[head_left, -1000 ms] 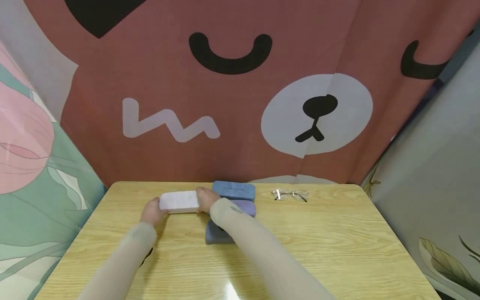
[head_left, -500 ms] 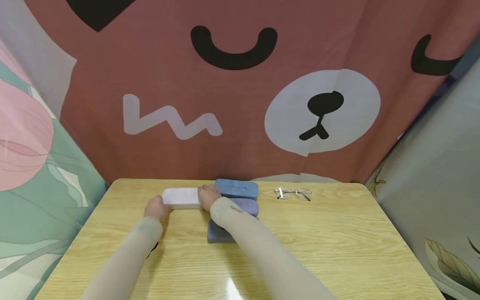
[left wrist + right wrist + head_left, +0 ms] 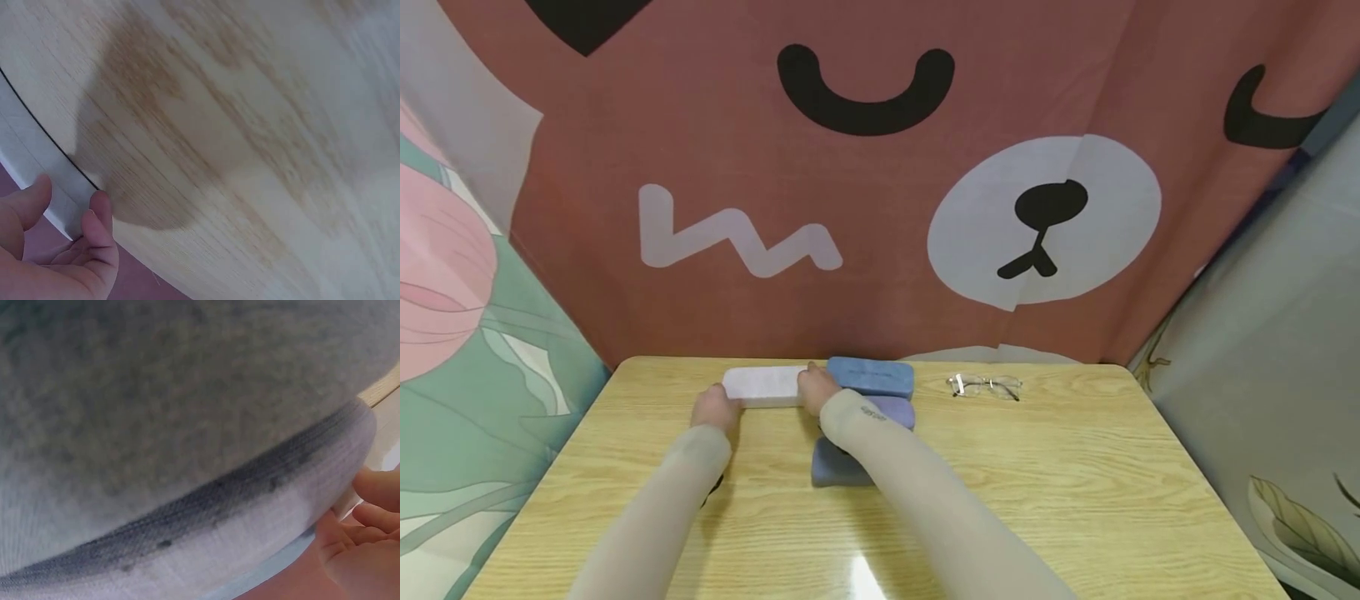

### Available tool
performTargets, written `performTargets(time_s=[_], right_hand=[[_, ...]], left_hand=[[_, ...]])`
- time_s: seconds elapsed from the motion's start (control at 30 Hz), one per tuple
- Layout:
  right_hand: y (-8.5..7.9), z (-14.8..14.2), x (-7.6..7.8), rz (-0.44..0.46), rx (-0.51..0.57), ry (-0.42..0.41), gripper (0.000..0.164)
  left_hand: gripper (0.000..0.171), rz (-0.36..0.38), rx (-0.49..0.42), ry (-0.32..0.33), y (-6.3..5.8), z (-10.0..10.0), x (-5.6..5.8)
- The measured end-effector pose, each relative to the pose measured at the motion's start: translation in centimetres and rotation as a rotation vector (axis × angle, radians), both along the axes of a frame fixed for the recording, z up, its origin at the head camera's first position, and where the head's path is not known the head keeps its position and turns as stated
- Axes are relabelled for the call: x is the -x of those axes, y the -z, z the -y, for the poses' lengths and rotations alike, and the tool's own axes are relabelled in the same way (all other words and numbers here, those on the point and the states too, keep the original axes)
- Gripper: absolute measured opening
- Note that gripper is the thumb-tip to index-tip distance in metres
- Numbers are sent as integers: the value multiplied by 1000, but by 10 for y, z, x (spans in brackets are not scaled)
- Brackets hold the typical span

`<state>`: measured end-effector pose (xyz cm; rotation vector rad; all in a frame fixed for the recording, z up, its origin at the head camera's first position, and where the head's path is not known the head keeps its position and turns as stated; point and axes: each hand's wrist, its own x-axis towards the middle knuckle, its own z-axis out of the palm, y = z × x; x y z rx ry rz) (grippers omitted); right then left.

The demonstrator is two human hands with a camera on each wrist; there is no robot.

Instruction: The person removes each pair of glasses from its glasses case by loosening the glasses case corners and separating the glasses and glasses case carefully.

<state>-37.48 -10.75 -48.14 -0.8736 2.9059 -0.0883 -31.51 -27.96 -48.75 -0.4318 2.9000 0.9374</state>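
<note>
A white glasses case lies lengthwise near the back edge of the table, held between both hands. My left hand grips its left end; in the left wrist view, thumb and curled fingers close round that end of the white case. My right hand holds the right end, fingers over the corner. Right beside that hand are a blue glasses case and, in front of it, a purple case. A dark grey case lies nearer, partly hidden by the right sleeve.
A pair of thin-framed glasses lies on the wooden table to the right of the cases. Behind the table's back edge hangs a reddish-brown curtain with a cartoon bear print.
Both hands have slid the white case back toward the curtain, so it now stands nearly level with the blue case. The other cases and the glasses have stayed put; the head view shifted slightly.
</note>
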Motion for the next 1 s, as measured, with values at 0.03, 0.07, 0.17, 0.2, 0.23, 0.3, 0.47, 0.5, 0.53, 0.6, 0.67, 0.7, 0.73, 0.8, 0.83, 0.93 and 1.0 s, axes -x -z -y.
performTargets(time_s=[0.03, 0.07, 0.17, 0.2, 0.23, 0.3, 0.47, 0.5, 0.53, 0.6, 0.67, 0.7, 0.73, 0.8, 0.83, 0.93, 1.0], right_hand=[[0, -1, 0, -3, 0, -2, 11], [0, -1, 1, -10, 1, -3, 12], [-1, -3, 0, -24, 7, -13, 12], [-1, -3, 0, -31, 9, -17, 13], [-1, -3, 0, -35, 14, -17, 13], [0, -4, 1, -40, 24, -10, 13], [2, -2, 2, -53, 27, -7, 15], [2, -2, 2, -56, 26, -16, 15], [2, -1, 1, -62, 26, -27, 15], [1, 0, 0, -71, 34, -49, 16], [0, -1, -2, -70, 53, -65, 16], [-1, -2, -2, -71, 64, -65, 16], [-2, -3, -3, -67, 78, -62, 17], [-4, -7, -4, -61, 105, -57, 19], [-5, -9, -5, -50, 124, -49, 21], [-8, -17, -8, -36, 169, -32, 27], [-10, -23, -11, -29, 201, -29, 28]], left_hand=[[38, -5, -1, 1, 0, 0, 1], [38, -10, 2, 1, 1, -1, 1], [37, -21, 16, 5, 3, 0, 4], [37, -25, 23, 10, 4, 0, 4], [37, -28, 29, 15, 4, 0, 5], [37, -36, 27, 24, 5, 0, 7], [40, -59, 16, 42, 6, 5, 11], [40, -62, 16, 44, 5, 6, 12], [41, -65, 18, 44, 5, 7, 11], [41, -66, 20, 49, 2, 9, 9], [41, -81, 28, 60, 0, 8, 8], [41, -85, 27, 65, -2, 7, 7], [42, -89, 30, 74, -2, 6, 6], [46, -90, 10, 86, -4, 2, 5], [49, -93, 0, 90, -4, 0, 4], [56, -92, -39, 119, -3, -7, 0], [58, -106, -65, 141, -2, -12, -4]])
